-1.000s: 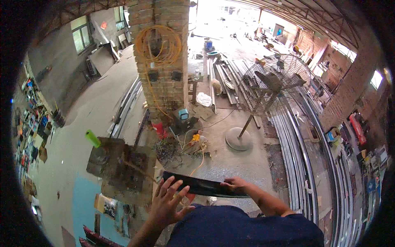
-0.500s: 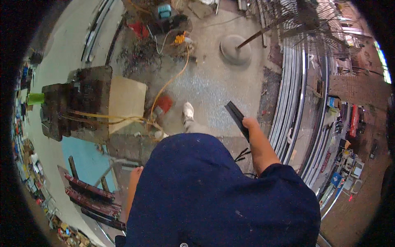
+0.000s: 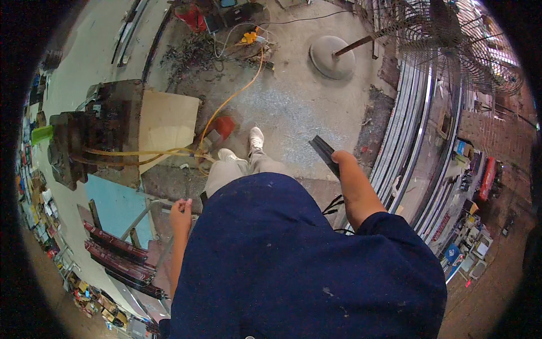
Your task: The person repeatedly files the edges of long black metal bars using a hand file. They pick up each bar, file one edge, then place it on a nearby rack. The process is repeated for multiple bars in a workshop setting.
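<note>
My right hand (image 3: 342, 160) is closed around a dark channel-shaped profile strip (image 3: 323, 149), held slanting, its free end pointing forward and left over the floor. The thumb lies along the strip's upper side. The strip's lower part is hidden behind my hand and forearm. On the other side of my body, my left hand (image 3: 181, 214) hangs low with its fingers curled in, and I see nothing in it. Beyond it lie a pale blue panel (image 3: 116, 206) and several dark reddish profile bars (image 3: 116, 248).
A fan's round base (image 3: 332, 57) stands ahead right, beside long metal profiles (image 3: 398, 127) on the right. A yellow hose (image 3: 232, 111) crosses the floor near a red object (image 3: 224, 127). Dark machinery (image 3: 73, 144) and a cream board (image 3: 168, 121) stand left. Shiny bits litter the floor (image 3: 288, 110).
My left hand has swung forward and out from beside my body, so its fingers now show. Both shoes are in view instead of one. The right hand still grips the strip.
</note>
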A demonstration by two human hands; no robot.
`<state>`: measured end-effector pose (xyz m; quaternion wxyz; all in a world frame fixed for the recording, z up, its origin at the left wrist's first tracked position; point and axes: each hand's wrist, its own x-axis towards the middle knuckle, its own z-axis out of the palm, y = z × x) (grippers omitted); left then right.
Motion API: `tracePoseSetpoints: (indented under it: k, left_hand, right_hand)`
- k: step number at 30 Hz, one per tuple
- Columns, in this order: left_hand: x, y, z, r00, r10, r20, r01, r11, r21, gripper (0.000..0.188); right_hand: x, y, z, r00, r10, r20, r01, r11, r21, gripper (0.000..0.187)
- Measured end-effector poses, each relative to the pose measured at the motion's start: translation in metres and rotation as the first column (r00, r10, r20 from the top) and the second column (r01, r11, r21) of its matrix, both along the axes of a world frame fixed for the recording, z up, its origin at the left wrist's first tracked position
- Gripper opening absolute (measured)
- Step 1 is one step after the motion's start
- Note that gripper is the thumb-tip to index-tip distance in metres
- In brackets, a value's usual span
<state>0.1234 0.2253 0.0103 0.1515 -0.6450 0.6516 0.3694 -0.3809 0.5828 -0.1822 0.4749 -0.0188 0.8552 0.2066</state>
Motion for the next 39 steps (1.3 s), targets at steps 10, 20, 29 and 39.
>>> tracePoseSetpoints:
  k: [10, 20, 29, 39]
  left_hand:
    - [0.07, 0.083, -0.161, 0.873, 0.107, -0.477, -0.032, 0.986, 0.162, 0.079]
    - [-0.119, -0.082, -0.053, 0.542, 0.519, -0.661, -0.474, 0.838, 0.27, 0.088]
    - [-0.127, -0.219, -0.025, 0.015, 0.77, -0.638, -0.808, 0.385, 0.447, 0.081]
    - [-0.127, -0.22, 0.021, 0.113, 0.787, -0.607, -0.884, 0.359, 0.3, 0.068]
  right_hand:
    - [0.009, -0.059, 0.029, 0.96, 0.28, -0.017, -0.273, 0.921, -0.279, 0.056]
    - [0.093, -0.266, 0.169, 0.947, 0.32, -0.025, -0.181, 0.466, -0.866, 0.051]
    - [0.169, -0.372, 0.213, 0.812, 0.486, 0.325, 0.124, 0.399, -0.908, 0.05]
    - [0.172, -0.374, 0.198, 0.796, 0.561, 0.227, 0.009, 0.364, -0.931, 0.051]
